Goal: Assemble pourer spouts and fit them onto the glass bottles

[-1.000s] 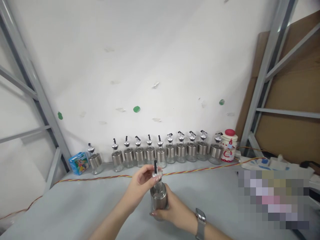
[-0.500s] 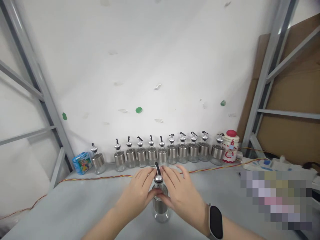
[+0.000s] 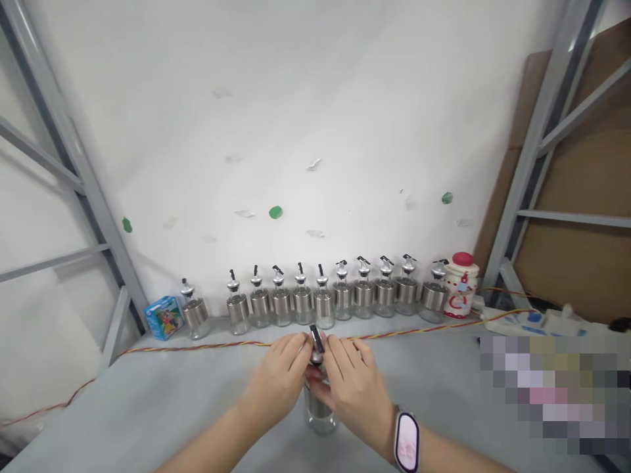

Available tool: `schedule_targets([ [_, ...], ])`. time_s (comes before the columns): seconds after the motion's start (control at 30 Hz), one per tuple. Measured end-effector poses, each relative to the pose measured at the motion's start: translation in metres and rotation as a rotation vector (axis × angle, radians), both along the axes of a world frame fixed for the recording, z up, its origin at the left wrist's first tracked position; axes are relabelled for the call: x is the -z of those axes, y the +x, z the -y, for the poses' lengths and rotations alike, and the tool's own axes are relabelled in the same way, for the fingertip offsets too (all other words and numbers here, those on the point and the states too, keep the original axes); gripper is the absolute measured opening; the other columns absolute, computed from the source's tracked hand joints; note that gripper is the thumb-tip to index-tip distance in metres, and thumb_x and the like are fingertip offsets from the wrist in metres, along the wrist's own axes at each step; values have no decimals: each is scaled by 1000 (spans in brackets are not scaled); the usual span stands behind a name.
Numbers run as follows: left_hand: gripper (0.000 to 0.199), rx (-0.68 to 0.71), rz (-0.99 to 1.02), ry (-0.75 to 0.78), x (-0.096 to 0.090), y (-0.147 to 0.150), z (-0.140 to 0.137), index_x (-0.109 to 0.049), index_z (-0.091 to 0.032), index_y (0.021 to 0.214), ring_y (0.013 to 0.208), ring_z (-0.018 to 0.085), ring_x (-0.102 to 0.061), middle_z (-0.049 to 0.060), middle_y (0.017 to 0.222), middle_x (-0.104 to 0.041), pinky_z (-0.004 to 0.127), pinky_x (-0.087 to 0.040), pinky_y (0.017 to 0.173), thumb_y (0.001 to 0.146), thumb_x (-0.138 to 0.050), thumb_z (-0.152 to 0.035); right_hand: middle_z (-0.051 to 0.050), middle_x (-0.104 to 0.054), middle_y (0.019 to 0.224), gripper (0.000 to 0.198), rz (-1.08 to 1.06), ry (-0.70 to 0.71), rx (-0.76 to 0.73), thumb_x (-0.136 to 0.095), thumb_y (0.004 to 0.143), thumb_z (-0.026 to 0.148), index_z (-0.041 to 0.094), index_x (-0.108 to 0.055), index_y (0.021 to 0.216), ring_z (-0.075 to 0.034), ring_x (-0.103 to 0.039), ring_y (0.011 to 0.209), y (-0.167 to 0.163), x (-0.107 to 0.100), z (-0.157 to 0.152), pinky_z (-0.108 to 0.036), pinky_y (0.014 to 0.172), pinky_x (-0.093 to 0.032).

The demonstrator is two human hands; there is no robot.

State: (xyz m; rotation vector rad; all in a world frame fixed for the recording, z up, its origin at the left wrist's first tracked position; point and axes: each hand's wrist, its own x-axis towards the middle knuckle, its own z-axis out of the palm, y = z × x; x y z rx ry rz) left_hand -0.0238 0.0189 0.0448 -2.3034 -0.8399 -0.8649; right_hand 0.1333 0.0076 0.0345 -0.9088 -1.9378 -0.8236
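An oil dispenser bottle (image 3: 321, 422) of clear glass with a steel band stands upright on the grey table, close in front of me. Its metal pour spout (image 3: 316, 338) with a black flap points up between my hands. My left hand (image 3: 283, 371) is closed round the neck and spout from the left. From the right, my right hand (image 3: 352, 378) closes round the same part, its thumb across the front of the neck. Fingers on the far side are hidden. A watch (image 3: 407, 441) with a lit screen is on the right wrist.
Several similar dispenser bottles (image 3: 302, 303) stand in a row along the white wall. A blue picture box (image 3: 164, 318) is at the left end, a cream jar with a red lid (image 3: 461, 289) at the right. A twisted cable (image 3: 211, 348) crosses the table; a power strip (image 3: 535, 320) lies right.
Both hands have closed in more tightly round the spout, and the left thumb is now mostly hidden. The watch screen has lit up. The view has shifted slightly.
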Motion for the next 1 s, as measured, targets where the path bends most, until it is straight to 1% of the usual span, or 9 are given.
schedule_targets([
  [0.17, 23, 46, 66, 28, 4, 1, -3, -53, -15, 99, 85, 19, -55, 11, 91, -59, 32, -49, 72, 80, -42, -7, -13, -64, 82, 24, -58, 5, -42, -46, 77, 18, 8, -56, 96, -23, -54, 79, -2, 3, 1, -37, 71, -39],
  [0.27, 25, 44, 142, 52, 9, 4, -6, -54, -19, 99, 84, 18, -56, 9, 90, -60, 31, -48, 70, 80, -42, -8, -17, -64, 90, 37, -51, 39, -25, -49, 77, 19, 4, -49, 111, -24, -54, 85, -2, 5, 2, -38, 73, -40],
  [0.37, 27, 43, 243, -12, 12, 6, -7, -53, -22, 103, 80, 17, -56, 8, 89, -60, 29, -48, 67, 81, -44, -12, -19, -62, 96, 50, -65, 32, -37, -51, 77, 18, 2, -39, 122, -26, -54, 86, -1, 6, 2, -39, 72, -42],
  [0.5, 35, 137, 486, -437, 21, 0, -2, -46, -25, 115, 95, 20, -54, 9, 105, -55, 37, -45, 80, 80, -51, -25, -16, -59, 103, 60, -98, -193, -166, -51, 79, 22, 8, -26, 131, -25, -53, 91, 7, 12, -2, -41, 77, -43],
  [0.63, 83, 272, 759, -885, 45, -9, 6, -18, -25, 132, 114, 25, -43, 13, 128, -41, 43, -36, 93, 66, -67, -32, -14, -47, 123, 75, -116, -605, -270, -52, 79, 37, 16, -9, 137, -24, -45, 109, 22, 26, -4, -39, 87, -42],
  [0.67, 90, 273, 739, -956, 51, -9, 7, -19, -25, 132, 117, 27, -39, 13, 131, -39, 44, -34, 96, 60, -72, -30, -13, -44, 126, 77, -134, -697, -282, -52, 79, 39, 18, -6, 137, -24, -43, 113, 25, 29, -5, -39, 89, -42],
  [0.73, 81, 275, 723, -1040, 59, -9, 8, -32, -24, 127, 118, 27, -39, 11, 128, -43, 44, -30, 98, 58, -74, -24, -11, -40, 131, 75, -182, -834, -319, -50, 80, 40, 23, -4, 137, -23, -39, 117, 30, 36, -7, -39, 92, -40],
  [0.87, 62, 167, 885, -1046, 65, -18, -3, -44, -22, 116, 110, 25, -47, 9, 120, -51, 40, -37, 93, 60, -71, -20, -9, -38, 131, 61, -295, -945, -392, -41, 86, 36, 28, -8, 136, -20, -40, 117, 36, 43, -11, -39, 95, -37],
  [1.0, 51, -158, 1085, -759, 64, -64, -33, -41, -19, 113, 98, 21, -56, 9, 110, -56, 35, -44, 84, 67, -62, -29, -8, -43, 125, 57, -362, -967, -406, -39, 87, 34, 29, -10, 135, -19, -42, 115, 38, 48, -14, -40, 95, -37],
])
